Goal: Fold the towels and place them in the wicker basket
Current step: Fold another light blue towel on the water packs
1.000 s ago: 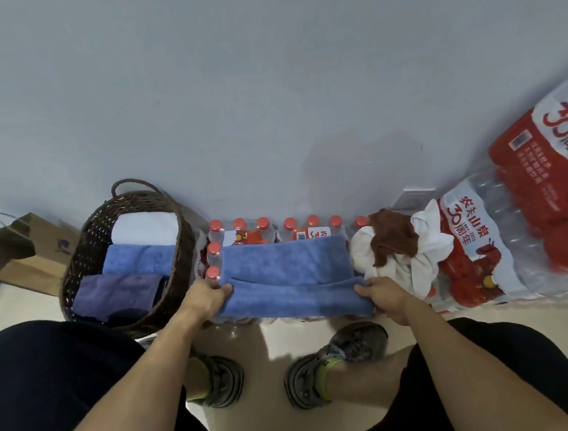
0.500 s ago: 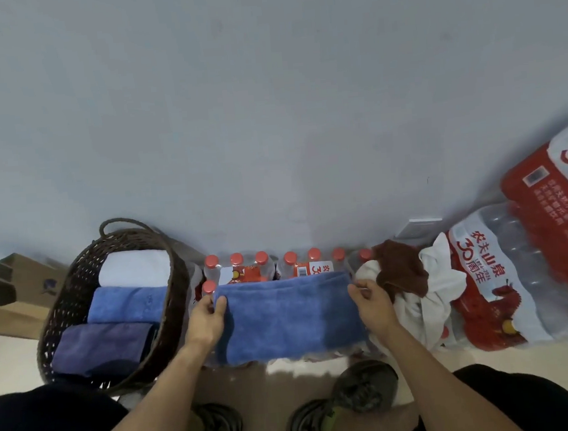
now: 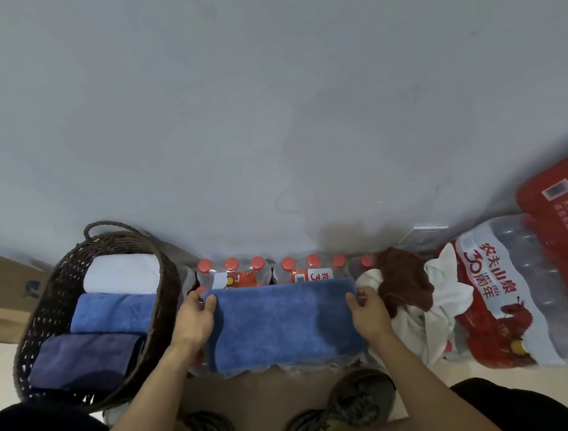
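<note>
A blue towel (image 3: 281,324) lies folded on top of a shrink-wrapped pack of water bottles (image 3: 273,275). My left hand (image 3: 195,319) pinches its far left corner and my right hand (image 3: 368,310) pinches its far right corner. At the left stands the dark wicker basket (image 3: 46,319); inside it lie a white folded towel (image 3: 121,275), a blue folded towel (image 3: 113,313) and a dark purple folded towel (image 3: 83,360). To the right of the blue towel sits a heap with a brown towel (image 3: 405,279) on a white towel (image 3: 417,324).
The grey wall (image 3: 268,114) rises directly behind the bottles. More packs of bottled water in red wrap (image 3: 526,288) lie at the right. A brown paper bag (image 3: 7,295) stands left of the basket. My two shoes (image 3: 352,410) are on the floor below the towel.
My hands carried the towel's near edge up and over to the far edge, folding it in half. The camera tilted upward, so everything sits lower in the frame.
</note>
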Tool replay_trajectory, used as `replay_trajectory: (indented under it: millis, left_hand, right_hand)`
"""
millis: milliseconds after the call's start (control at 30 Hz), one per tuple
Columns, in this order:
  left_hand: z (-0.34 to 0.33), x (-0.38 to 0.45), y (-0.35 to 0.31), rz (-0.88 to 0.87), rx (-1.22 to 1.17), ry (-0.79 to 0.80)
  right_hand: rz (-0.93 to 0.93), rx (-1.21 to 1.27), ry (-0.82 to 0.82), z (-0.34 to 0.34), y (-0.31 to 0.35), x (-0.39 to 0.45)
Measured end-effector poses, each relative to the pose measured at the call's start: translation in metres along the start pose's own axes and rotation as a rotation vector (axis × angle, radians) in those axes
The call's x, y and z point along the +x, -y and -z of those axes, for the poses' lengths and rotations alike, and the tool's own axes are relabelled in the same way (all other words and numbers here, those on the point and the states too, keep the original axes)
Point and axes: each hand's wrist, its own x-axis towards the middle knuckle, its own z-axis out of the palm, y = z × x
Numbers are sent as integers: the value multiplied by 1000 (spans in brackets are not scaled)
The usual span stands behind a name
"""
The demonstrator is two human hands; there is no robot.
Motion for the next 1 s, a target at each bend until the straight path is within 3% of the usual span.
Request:
replay_trajectory:
  millis: [267,467,600,667,867,1000]
  left_hand:
    - [-2,-5,-4,33,-53,-68]
    - [-1,-41,0,43,72,-173]
    - [-12,-70,17,170,161,-67]
    - [-18,-83,20,239,131,-5]
    - [-19,-92,28,343,59,-14]
    - [-10,-89,31,379,-56,-161]
  right_hand:
    - [-54,114,-29,3,7,-7]
    - [-94,-106,64,15,6,-16]
    - [-144,-256,190,20,0,-26]
    - [-167,-241,219,20,-3,-31]
    - [-209,-197,200,23,-11,-42]
    - [-206,-274,146,28,-10,-54]
